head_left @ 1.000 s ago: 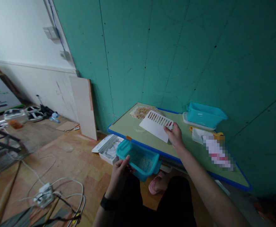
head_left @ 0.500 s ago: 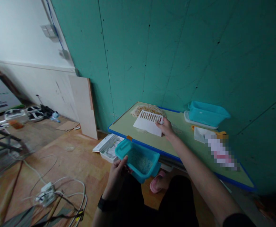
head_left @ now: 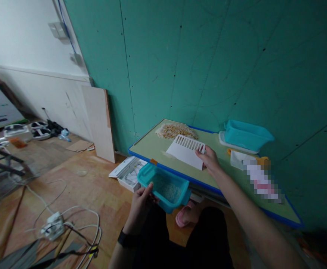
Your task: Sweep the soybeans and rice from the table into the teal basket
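My left hand (head_left: 141, 204) grips the near rim of a teal plastic tub (head_left: 164, 188) with pale grains in it, held just below the table's front edge. My right hand (head_left: 209, 161) is closed on the right corner of a white slotted scraper (head_left: 186, 151) lying flat on the green tabletop (head_left: 152, 144). A pile of tan grains (head_left: 176, 131) lies at the table's far left corner, just beyond the scraper. A thin trail of grains sits on the table left of the scraper.
A second teal tub (head_left: 246, 135) on a white lid stands at the back right. A white packet and an orange thing (head_left: 261, 160) lie beside it. On the floor are an open white box (head_left: 127, 172), a leaning board (head_left: 99, 121), a power strip with cables (head_left: 53, 226) and a pink slipper (head_left: 183, 216).
My right hand pushed the scraper out to the grain pile, then drew it back toward the table's front edge. My left hand has kept the tub in place.
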`<state>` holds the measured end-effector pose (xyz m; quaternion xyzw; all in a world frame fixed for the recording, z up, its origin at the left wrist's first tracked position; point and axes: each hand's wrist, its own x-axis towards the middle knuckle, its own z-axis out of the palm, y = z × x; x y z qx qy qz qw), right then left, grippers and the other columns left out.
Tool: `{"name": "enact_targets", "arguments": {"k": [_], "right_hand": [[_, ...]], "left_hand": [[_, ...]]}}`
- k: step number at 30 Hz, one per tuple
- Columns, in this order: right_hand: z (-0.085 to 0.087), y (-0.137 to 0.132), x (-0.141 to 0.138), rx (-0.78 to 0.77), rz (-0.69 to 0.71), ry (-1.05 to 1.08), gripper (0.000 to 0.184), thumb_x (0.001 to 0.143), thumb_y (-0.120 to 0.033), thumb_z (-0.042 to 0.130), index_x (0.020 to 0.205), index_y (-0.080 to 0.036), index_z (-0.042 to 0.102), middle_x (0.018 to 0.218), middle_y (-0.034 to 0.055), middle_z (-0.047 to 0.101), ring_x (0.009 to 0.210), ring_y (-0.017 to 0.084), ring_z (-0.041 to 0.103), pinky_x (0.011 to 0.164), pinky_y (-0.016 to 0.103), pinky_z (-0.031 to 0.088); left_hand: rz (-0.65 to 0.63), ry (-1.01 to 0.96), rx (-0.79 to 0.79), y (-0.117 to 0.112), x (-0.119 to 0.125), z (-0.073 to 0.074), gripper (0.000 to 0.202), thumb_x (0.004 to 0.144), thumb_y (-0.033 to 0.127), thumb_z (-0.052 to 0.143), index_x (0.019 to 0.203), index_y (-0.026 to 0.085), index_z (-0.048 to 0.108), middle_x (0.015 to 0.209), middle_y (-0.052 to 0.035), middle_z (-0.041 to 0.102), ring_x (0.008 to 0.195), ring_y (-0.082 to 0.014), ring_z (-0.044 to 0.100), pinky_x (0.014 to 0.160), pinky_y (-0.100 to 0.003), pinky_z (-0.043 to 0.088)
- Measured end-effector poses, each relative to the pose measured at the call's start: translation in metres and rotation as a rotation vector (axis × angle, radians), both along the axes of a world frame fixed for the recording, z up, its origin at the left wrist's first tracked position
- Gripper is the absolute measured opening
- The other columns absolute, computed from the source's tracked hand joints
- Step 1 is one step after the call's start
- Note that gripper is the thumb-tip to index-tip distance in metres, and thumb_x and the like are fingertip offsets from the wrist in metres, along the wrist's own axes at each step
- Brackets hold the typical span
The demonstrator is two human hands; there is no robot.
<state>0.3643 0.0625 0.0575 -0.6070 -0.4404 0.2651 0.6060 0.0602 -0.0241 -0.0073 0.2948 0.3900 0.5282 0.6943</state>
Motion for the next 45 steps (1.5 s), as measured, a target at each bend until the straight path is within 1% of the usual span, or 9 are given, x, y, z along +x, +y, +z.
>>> {"name": "enact_targets", "arguments": {"k": [7,10,15,22,28,31,36,41,45], "right_hand": [[0.003,-0.024,-0.002,-0.051,0.036,0.049,0.046,0.056,-0.044,0.083,0.092,-0.021,0.066,0.076,0.003,0.073,0.065,0.023,0.066,0.055,0.032,0.051],[0.007,-0.029,-0.006,-0.08,0.054,0.076,0.048,0.055,-0.045,0.084,0.092,-0.022,0.065,0.076,0.0023,0.072,0.063,0.021,0.065,0.054,0.031,0.05],[0.015,-0.035,-0.012,-0.113,0.114,0.117,0.051,0.054,-0.045,0.086,0.094,-0.022,0.063,0.076,0.0016,0.071,0.064,0.021,0.065,0.057,0.031,0.05],[0.015,-0.031,-0.021,-0.099,0.133,0.131,0.051,0.055,-0.047,0.085,0.093,-0.023,0.06,0.073,-0.0001,0.069,0.062,0.022,0.064,0.058,0.033,0.049],[0.013,-0.032,-0.034,-0.098,0.17,0.104,0.049,0.057,-0.046,0.085,0.092,-0.022,0.061,0.079,0.0014,0.071,0.067,0.022,0.065,0.061,0.033,0.051],[0.011,-0.035,-0.036,-0.078,0.178,0.132,0.049,0.056,-0.046,0.086,0.091,-0.022,0.062,0.082,0.0022,0.072,0.07,0.022,0.067,0.064,0.033,0.053],[0.007,-0.042,-0.041,-0.039,0.145,0.141,0.049,0.056,-0.047,0.088,0.089,-0.024,0.06,0.075,0.0007,0.07,0.065,0.022,0.065,0.06,0.033,0.052],[0.009,-0.048,-0.048,-0.073,0.184,0.161,0.049,0.059,-0.047,0.087,0.093,-0.024,0.059,0.075,0.0008,0.071,0.063,0.022,0.066,0.058,0.033,0.052],[0.011,-0.045,-0.045,-0.001,0.135,0.126,0.048,0.06,-0.045,0.086,0.094,-0.023,0.061,0.078,0.0011,0.072,0.068,0.021,0.066,0.062,0.033,0.053]], "left_hand": [[0.016,-0.014,-0.029,0.004,0.0,0.0,0.049,0.059,0.055,0.092,0.052,0.016,0.064,0.047,-0.0031,0.066,0.043,-0.0131,0.059,0.047,-0.023,0.048],[0.016,-0.01,-0.026,0.005,0.002,0.003,0.049,0.059,0.056,0.092,0.052,0.015,0.065,0.048,-0.0035,0.066,0.044,-0.0127,0.06,0.047,-0.022,0.048],[0.026,-0.017,-0.034,0.001,0.002,0.008,0.049,0.054,0.055,0.094,0.052,0.016,0.065,0.047,-0.0016,0.065,0.043,-0.0123,0.059,0.046,-0.022,0.047],[0.049,-0.031,-0.018,-0.001,0.001,0.005,0.043,0.061,0.05,0.092,0.053,0.017,0.065,0.049,-0.0014,0.066,0.046,-0.0134,0.06,0.05,-0.023,0.049],[0.037,-0.013,-0.023,0.001,0.001,0.005,0.047,0.056,0.055,0.093,0.051,0.017,0.065,0.048,-0.0012,0.065,0.044,-0.0132,0.058,0.048,-0.023,0.048],[0.033,-0.001,-0.014,0.0,0.001,0.005,0.047,0.057,0.055,0.092,0.053,0.017,0.066,0.049,-0.002,0.066,0.045,-0.0136,0.059,0.049,-0.024,0.049],[0.039,0.012,0.0,0.002,0.003,0.001,0.048,0.059,0.057,0.09,0.05,0.018,0.064,0.048,-0.0033,0.066,0.045,-0.0146,0.06,0.048,-0.024,0.047],[0.022,-0.011,-0.009,0.002,0.002,0.0,0.044,0.061,0.054,0.091,0.052,0.019,0.066,0.05,-0.0035,0.066,0.046,-0.0148,0.06,0.049,-0.025,0.048],[0.017,-0.02,-0.008,-0.001,0.0,0.003,0.042,0.061,0.052,0.091,0.054,0.018,0.068,0.051,-0.0023,0.066,0.047,-0.0139,0.06,0.051,-0.024,0.049]]}}
